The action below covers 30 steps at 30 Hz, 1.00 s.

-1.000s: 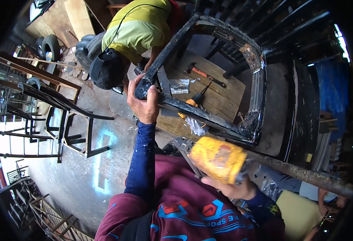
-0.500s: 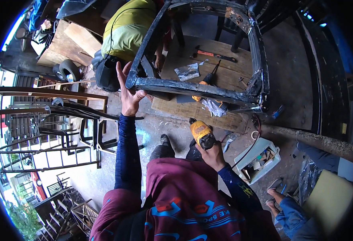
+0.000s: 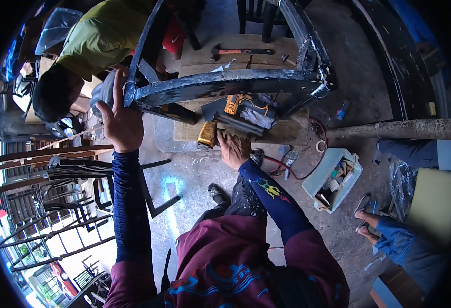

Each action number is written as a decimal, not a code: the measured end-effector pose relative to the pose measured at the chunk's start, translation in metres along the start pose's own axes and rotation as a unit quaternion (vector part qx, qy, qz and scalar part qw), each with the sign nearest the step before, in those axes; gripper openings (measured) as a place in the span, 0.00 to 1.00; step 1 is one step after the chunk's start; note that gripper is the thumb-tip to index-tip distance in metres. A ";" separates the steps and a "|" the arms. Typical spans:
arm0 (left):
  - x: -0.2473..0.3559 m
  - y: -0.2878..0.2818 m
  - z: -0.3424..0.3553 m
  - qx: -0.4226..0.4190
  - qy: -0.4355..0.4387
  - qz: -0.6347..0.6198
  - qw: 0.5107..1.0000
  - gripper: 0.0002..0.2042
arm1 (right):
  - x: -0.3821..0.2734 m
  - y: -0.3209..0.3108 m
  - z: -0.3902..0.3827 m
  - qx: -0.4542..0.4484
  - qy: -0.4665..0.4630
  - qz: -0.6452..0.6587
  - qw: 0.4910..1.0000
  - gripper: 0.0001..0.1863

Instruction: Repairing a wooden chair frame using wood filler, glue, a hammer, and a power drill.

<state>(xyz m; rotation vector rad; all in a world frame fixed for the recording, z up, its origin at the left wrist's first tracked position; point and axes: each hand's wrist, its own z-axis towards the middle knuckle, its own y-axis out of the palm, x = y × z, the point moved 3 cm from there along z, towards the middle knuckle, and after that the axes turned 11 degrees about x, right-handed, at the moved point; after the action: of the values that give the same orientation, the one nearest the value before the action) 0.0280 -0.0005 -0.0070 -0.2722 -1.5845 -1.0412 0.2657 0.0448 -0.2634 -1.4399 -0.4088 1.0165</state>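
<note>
A worn black wooden chair frame stands tilted above a low wooden board. My left hand is against its near left corner, gripping it with fingers pointing up along the outside; part of the grip is hidden behind the wood. Below the frame, my right hand is closed round the handle of a yellow air nailer. The nailer's long grey magazine points right, close over the board's near edge. Just beyond lies a yellow-and-black cordless drill beside a crumpled white rag.
An orange-and-black hammer lies on the wooden board. A red hose loops beside a pale bin of scraps. A co-worker in a yellow-green shirt bends at upper left. Another person's legs show lower right. Metal frames stand left.
My right hand has brought the nailer left and up, turning it sideways below the frame. My left hand and the frame appear farther left. The co-worker's head appears farther left.
</note>
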 end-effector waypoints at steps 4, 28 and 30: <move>-0.004 0.001 0.000 -0.026 -0.018 -0.036 0.999 0.47 | 0.004 0.031 0.025 -0.009 -0.014 -0.078 0.997 0.32; 0.001 -0.008 0.054 -0.045 0.059 0.038 0.997 0.44 | -0.081 -0.272 0.143 0.161 -0.135 -0.049 0.976 0.29; -0.003 -0.001 0.058 -0.038 0.027 0.035 0.998 0.45 | -0.081 -0.262 0.152 0.085 -0.130 -0.047 0.987 0.27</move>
<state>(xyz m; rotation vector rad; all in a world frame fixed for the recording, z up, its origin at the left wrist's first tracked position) -0.0110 0.0428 -0.0070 -0.3472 -1.4789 -1.0479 0.1886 0.1220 0.0301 -1.1293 -0.5588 1.1383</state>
